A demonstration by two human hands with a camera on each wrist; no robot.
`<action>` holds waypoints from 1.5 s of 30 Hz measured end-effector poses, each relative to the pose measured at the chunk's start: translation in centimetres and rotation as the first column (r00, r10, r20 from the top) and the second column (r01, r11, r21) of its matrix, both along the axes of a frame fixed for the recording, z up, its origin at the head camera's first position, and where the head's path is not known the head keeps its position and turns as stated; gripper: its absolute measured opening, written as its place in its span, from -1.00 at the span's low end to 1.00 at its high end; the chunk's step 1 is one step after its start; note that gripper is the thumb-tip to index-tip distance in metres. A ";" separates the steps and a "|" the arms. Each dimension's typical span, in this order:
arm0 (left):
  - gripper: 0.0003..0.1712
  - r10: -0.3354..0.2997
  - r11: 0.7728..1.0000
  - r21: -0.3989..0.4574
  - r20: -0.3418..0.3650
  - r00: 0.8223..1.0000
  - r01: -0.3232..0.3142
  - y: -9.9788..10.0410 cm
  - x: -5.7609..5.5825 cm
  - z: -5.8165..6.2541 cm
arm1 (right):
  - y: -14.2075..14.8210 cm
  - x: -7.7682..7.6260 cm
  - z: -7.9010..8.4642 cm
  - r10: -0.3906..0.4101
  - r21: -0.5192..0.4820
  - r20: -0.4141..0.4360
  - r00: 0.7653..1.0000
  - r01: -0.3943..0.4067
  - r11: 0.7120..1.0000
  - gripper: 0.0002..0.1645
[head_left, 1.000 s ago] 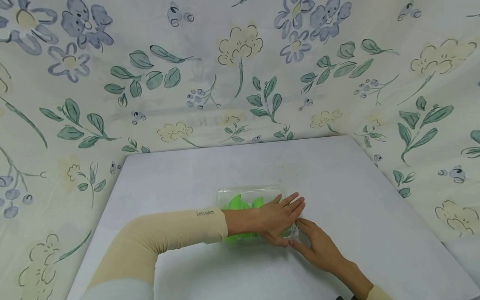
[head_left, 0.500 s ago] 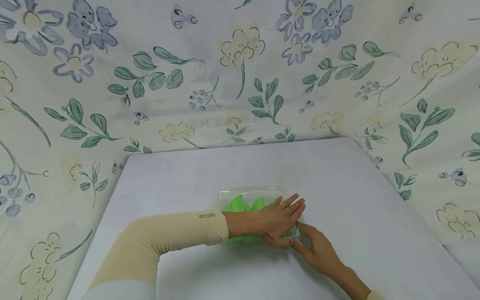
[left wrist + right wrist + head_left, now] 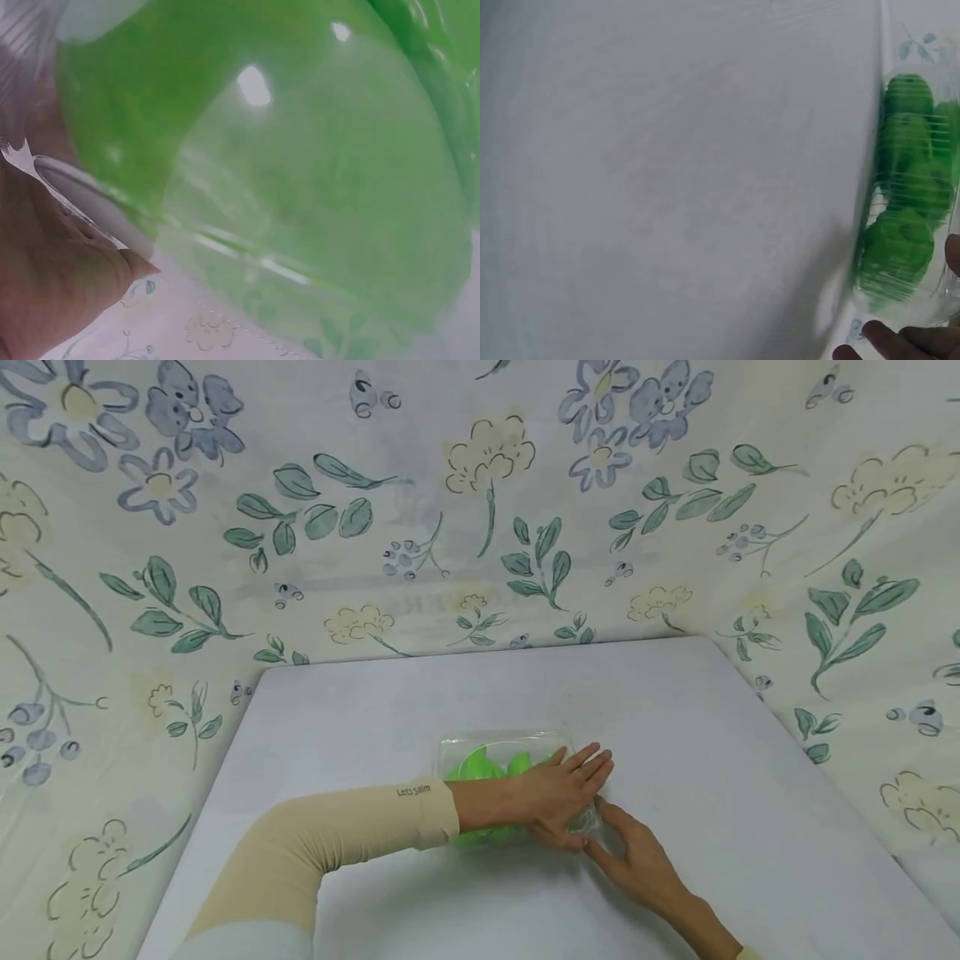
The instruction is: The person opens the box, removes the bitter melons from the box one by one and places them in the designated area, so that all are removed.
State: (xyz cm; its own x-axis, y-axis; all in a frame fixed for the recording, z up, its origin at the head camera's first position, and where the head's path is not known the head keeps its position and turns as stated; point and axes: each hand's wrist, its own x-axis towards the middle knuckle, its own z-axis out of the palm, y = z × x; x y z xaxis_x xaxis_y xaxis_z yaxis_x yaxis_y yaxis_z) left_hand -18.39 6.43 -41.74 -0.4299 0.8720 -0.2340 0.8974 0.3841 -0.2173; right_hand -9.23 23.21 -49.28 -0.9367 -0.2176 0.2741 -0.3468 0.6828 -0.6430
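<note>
A clear plastic clamshell box (image 3: 457, 745) with several bright green rounded pieces (image 3: 480, 766) in it lies on the white tabletop. My left hand (image 3: 557, 797) lies across its top near the right end, fingers straight and spread. My right hand (image 3: 636, 852) grips the box's right end, forefinger and thumb either side of the near corner. In the left wrist view, the left thumb (image 3: 67, 292) is beside the box's clear edge, close to a large green piece (image 3: 300, 150). Ribbed box walls and fingers (image 3: 922, 341) show in the right wrist view. My left forearm hides part of the box.
The white table (image 3: 360, 710) extends around the box on all sides. A floral cloth (image 3: 420, 527) hangs behind it and along both sides. A beige sleeve (image 3: 360, 822) covers my left forearm.
Both hands keep nearly the same places on the box. The whole head view has shifted slightly.
</note>
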 end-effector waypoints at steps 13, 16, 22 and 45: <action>0.34 0.015 1.000 -0.024 0.046 0.999 -0.014 -0.2 -0.5 1.2 | 0.2 0.1 0.8 0.034 0.091 -0.076 0.997 -0.027 0.995 -0.13; 0.37 0.046 0.999 0.002 0.106 0.993 -0.046 -0.8 -0.7 1.9 | 0.2 0.0 0.8 0.039 0.094 -0.088 0.995 -0.031 0.995 -0.14; 0.43 0.089 0.990 0.084 0.230 0.969 -0.111 -4.0 -1.1 3.6 | 0.2 -0.2 1.0 0.025 0.103 -0.073 0.997 -0.017 0.995 -0.16; 0.49 0.315 0.766 0.385 0.473 0.823 -0.514 -20.6 3.3 -1.7 | -0.1 -0.5 1.0 -0.002 0.128 -0.087 0.996 0.013 0.992 -0.17</action>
